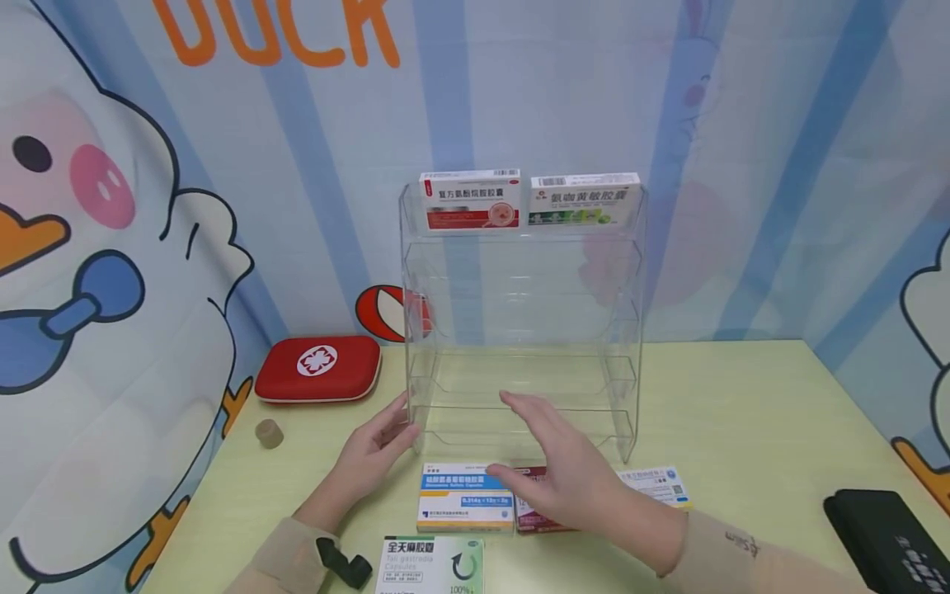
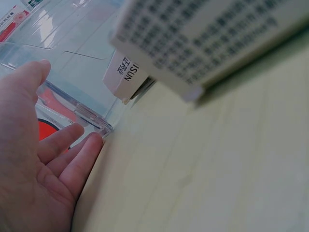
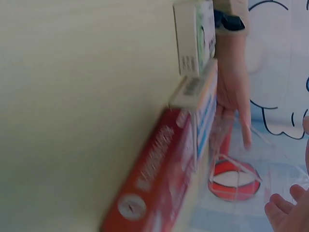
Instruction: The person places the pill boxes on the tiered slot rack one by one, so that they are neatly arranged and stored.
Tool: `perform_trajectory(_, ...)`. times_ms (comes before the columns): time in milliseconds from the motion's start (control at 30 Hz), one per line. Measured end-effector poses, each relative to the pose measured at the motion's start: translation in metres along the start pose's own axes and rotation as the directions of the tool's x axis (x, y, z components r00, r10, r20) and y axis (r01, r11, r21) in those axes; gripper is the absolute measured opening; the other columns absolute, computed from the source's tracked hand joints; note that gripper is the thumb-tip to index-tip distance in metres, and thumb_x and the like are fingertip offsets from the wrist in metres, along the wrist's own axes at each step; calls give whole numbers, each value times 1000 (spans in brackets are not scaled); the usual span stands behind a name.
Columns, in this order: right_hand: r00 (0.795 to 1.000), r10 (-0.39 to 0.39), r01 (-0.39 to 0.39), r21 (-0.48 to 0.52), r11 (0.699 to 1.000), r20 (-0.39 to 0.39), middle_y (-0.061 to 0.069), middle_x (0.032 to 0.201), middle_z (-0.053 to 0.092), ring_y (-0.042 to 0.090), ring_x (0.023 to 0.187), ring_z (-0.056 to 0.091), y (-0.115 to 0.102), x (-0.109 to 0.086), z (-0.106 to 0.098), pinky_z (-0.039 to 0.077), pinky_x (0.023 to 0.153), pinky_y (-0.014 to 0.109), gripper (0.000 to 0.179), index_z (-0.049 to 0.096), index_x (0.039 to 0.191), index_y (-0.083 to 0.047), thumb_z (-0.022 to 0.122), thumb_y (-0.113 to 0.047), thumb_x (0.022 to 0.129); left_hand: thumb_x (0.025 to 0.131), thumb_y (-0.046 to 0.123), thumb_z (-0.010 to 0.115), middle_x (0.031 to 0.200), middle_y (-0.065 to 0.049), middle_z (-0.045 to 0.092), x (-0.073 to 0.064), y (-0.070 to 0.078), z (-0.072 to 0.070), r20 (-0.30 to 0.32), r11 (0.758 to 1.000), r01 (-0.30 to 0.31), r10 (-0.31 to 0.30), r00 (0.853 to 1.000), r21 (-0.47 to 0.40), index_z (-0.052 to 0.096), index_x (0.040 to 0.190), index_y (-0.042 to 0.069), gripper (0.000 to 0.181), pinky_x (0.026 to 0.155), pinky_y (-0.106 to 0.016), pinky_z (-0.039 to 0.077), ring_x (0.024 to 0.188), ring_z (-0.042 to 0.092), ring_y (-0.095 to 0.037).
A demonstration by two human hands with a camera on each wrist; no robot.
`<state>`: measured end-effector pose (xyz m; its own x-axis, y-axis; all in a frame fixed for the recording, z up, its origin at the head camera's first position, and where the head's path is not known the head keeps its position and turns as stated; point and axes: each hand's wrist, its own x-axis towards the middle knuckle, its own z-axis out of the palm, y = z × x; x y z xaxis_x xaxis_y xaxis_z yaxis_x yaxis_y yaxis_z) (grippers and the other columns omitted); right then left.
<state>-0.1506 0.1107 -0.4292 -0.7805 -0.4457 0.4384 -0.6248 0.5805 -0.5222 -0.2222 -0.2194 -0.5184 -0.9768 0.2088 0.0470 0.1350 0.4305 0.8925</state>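
Observation:
A clear plastic tiered rack [image 1: 524, 407] stands on the table. Its top tier holds a red-and-white medicine box [image 1: 472, 200] and a green-and-white one [image 1: 584, 200]. My left hand [image 1: 373, 447] is at the rack's lower left corner, fingers extended beside the side wall; firm contact cannot be told. My right hand [image 1: 567, 470] hovers before the lower tiers, fingers extended and holding nothing. Beneath and beside it lie a blue-and-white box [image 1: 465, 498], a dark red box [image 3: 152, 169] and a partly hidden white box [image 1: 656, 485]. A green-and-white capsule box [image 1: 429, 568] lies nearer me.
A red first-aid case [image 1: 319, 369] sits left of the rack, with a small brown cylinder [image 1: 269, 433] in front of it. At the right table edge lies a black case [image 1: 883, 536]. A printed cartoon curtain [image 1: 534, 99] hangs behind the table.

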Motion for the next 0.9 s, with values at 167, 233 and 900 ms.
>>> perform_trajectory(167, 997, -31, 32, -4, 999, 75, 3, 165, 56, 25, 147, 63, -5, -14, 21, 60, 116, 48, 82, 47, 166, -15, 79, -53, 100, 108, 43, 70, 164, -11, 60, -1, -1, 0, 1, 1000, 3, -3, 1000, -3, 39, 170, 42, 69, 120, -45, 55, 147, 64, -31)
perform_trajectory(233, 992, -43, 44, -6, 999, 116, 0, 162, 58, 21, 142, 67, -6, -18, 29, 62, 114, 45, 78, 51, 163, -16, 76, -57, 101, 109, 42, 70, 164, -12, 60, -1, 0, -1, -1, 1000, 2, -2, 1000, -1, 39, 170, 41, 69, 120, -45, 55, 147, 64, -32)
perform_trajectory(900, 884, 160, -220, 88, 972, 440, -11, 168, 52, 22, 154, 54, -14, -39, 62, 54, 122, 57, 84, 47, 165, -36, 74, -73, 94, 108, 46, 70, 164, -14, 60, 0, -1, -1, -6, 1000, -3, 3, 1000, 11, 40, 170, 42, 70, 118, -44, 56, 148, 64, -34)
